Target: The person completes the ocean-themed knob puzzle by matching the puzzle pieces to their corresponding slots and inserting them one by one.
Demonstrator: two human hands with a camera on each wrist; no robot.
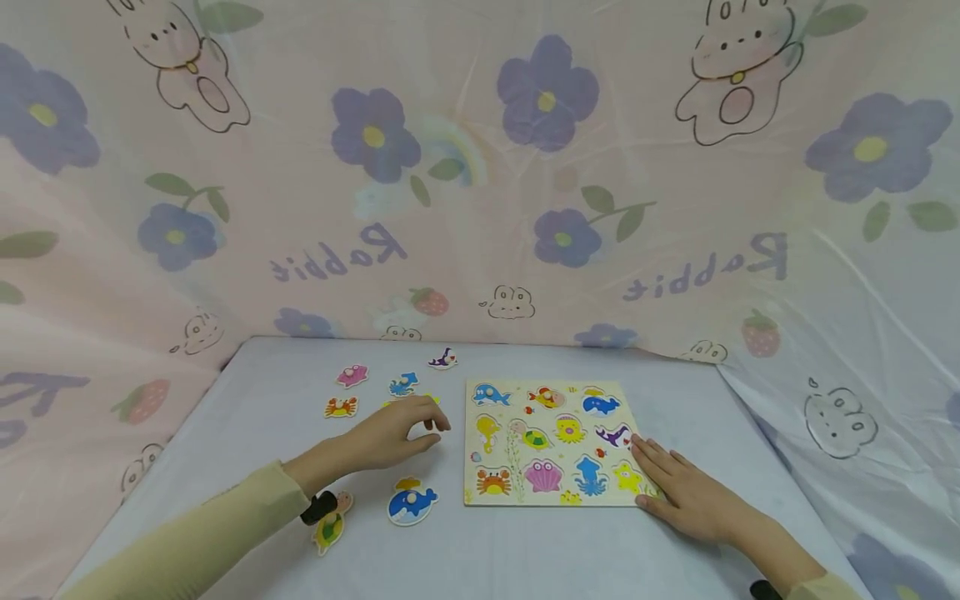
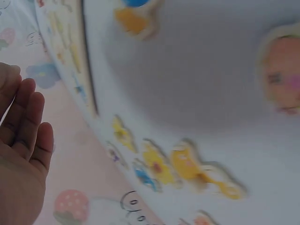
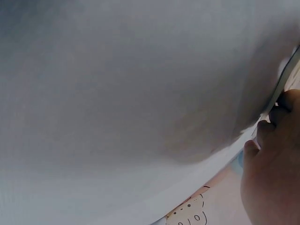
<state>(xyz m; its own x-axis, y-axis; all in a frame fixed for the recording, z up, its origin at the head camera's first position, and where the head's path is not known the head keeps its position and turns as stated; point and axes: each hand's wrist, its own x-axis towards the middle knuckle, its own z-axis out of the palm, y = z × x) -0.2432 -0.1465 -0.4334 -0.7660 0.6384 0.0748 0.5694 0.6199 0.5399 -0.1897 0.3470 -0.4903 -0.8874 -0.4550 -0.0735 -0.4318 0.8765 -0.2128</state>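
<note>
A light wooden puzzle board (image 1: 517, 497) with sea-animal pictures lies right of centre in the head view. My right hand (image 1: 693, 497) rests on its right edge, fingers extended near the purple shark and yellow starfish pictures. Left of the board, my left hand (image 1: 393, 435) hovers with loosely bent fingers and nothing in its grasp. Nearer the front lies a blue whale piece (image 1: 412, 504), and a turtle piece (image 1: 328, 530) shows partly behind the left wrist. Yellow pieces beyond the left hand are mostly covered by it in the head view; the left wrist view shows a yellow seahorse piece (image 2: 187, 164) there.
Farther back on the white-covered table (image 1: 555, 550) lie a crab piece (image 1: 341, 407), a pink shell piece (image 1: 352, 376), a blue squid piece (image 1: 403, 384) and a purple shark piece (image 1: 443, 359). A patterned curtain (image 1: 480, 200) hangs behind the table and at both sides.
</note>
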